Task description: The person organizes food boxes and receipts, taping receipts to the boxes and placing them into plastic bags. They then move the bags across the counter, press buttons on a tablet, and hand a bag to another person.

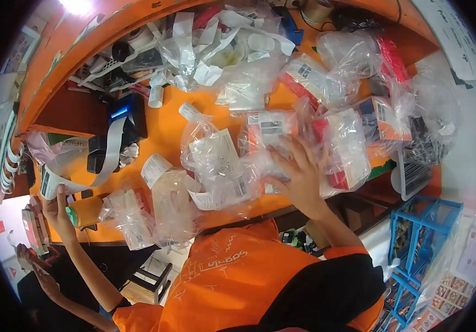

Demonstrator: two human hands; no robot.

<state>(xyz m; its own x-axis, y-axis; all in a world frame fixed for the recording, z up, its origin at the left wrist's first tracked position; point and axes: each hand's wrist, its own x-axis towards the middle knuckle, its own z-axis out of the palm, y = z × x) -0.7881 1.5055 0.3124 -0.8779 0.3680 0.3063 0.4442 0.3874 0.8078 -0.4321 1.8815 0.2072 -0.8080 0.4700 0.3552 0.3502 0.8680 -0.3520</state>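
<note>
At the left, my left hand (pixel 56 206) pinches the end of a long white paper strip (pixel 115 152), which curves back up to a black printer (pixel 129 119). Fingers spread, my right hand (pixel 299 171) rests on a clear plastic-wrapped package with an orange and white label (pixel 271 126). Between the hands lie several more clear plastic packages, one with a white printed slip (pixel 214 152) on it. A curled receipt (pixel 155 169) stands on a bagged item (pixel 173 205). Near my left hand is an orange jar with a green lid (pixel 86 211).
Paper scraps and plastic (pixel 205 50) pile up at the back of the orange table (pixel 160 130). Wrapped parcels (pixel 343 144) sit at the right. Blue baskets (pixel 420 238) stand below right. At the lower left are a co-worker's hands (pixel 39 271) and a stool (pixel 152 279).
</note>
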